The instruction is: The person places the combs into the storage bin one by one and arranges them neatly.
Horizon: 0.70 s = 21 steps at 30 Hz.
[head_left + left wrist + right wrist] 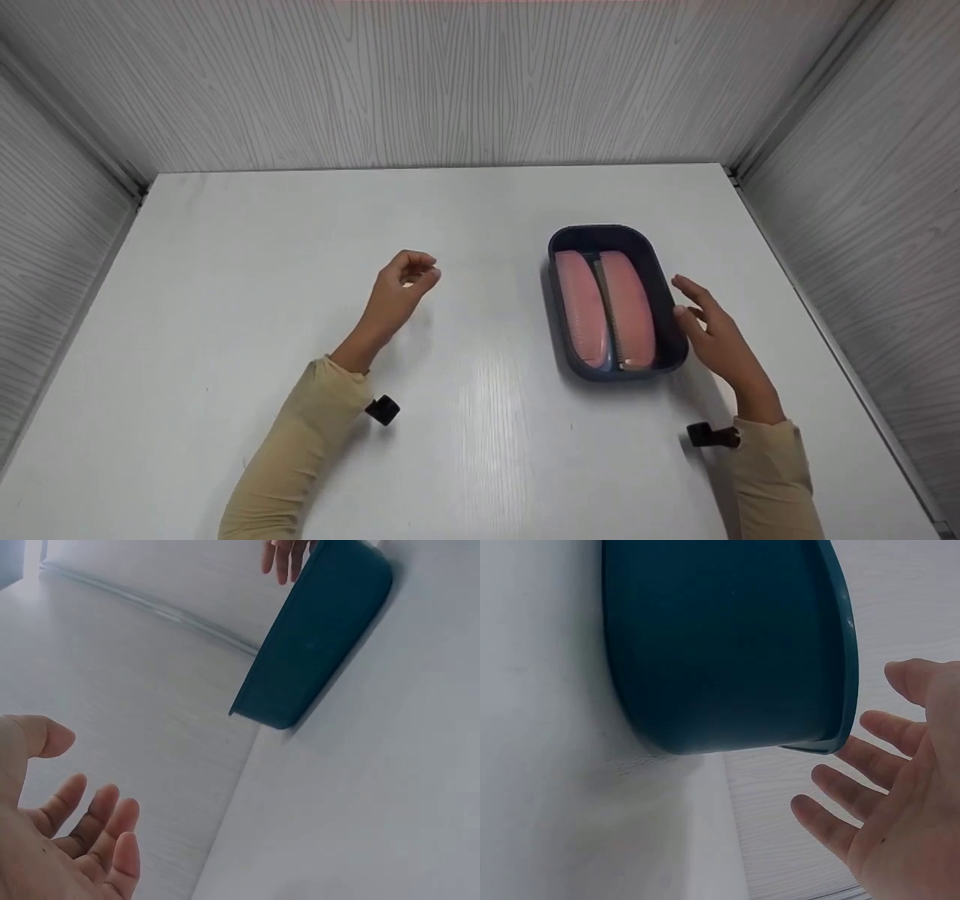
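Note:
A dark blue rectangular tub (577, 367) with rounded corners stands on the white table, right of the middle. Inside it two pink curved combs (581, 307) lie lengthwise side by side, fine teeth showing along their edges. A narrow brownish strip and a bit of blue show between them. My right hand (716, 337) is at the tub's right side, thumb and fingers apart, right by the rim and gripping nothing. To the left of the tub, above the table, my left hand (397, 289) hangs with loosely bent fingers and holds nothing. In the left wrist view its palm (45, 862) is bare.
The white table (465, 465) is bordered by a grey wood-grain panel (450, 82) at the back and similar panels on the left and right. A small black wrist camera (383, 410) sticks out from the left sleeve, another (700, 434) from the right.

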{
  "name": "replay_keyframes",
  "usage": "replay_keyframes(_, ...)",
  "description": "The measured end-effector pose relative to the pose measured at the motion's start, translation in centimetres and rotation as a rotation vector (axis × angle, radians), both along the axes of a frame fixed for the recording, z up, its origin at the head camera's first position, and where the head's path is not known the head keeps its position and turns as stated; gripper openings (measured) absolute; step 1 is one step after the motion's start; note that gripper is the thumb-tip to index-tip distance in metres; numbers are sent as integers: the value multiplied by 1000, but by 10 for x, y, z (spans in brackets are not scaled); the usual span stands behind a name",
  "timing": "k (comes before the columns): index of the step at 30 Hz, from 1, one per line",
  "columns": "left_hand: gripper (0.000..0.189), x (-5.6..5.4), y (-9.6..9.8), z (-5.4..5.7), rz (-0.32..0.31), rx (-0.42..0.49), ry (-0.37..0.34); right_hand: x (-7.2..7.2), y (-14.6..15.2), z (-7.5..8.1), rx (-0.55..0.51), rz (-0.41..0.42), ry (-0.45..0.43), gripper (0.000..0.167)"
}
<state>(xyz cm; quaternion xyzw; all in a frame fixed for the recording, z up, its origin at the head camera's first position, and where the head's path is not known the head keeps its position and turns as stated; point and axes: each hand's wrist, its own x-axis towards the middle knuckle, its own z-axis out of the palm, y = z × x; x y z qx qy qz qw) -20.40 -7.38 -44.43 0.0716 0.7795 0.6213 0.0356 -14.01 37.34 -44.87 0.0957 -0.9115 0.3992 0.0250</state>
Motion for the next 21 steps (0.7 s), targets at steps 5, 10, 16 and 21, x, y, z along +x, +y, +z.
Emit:
replay_keyframes(5, 31, 7, -29, -3, 87, -164, 86, -7, 2, 2, 58, 1, 19, 54)
replay_keyframes(10, 47, 17, -55, -8, 168, -515, 228, -12, 8, 10, 191, -25, 86, 61)
replay_keyframes(16, 68, 24, -79, -11, 179, -805, 251, -14, 14, 21, 332, -85, 71, 71)
replay_keyframes(21, 78, 29, -90, -9, 195, -937, 229, -18, 15, 25, 393, -108, 30, 75)
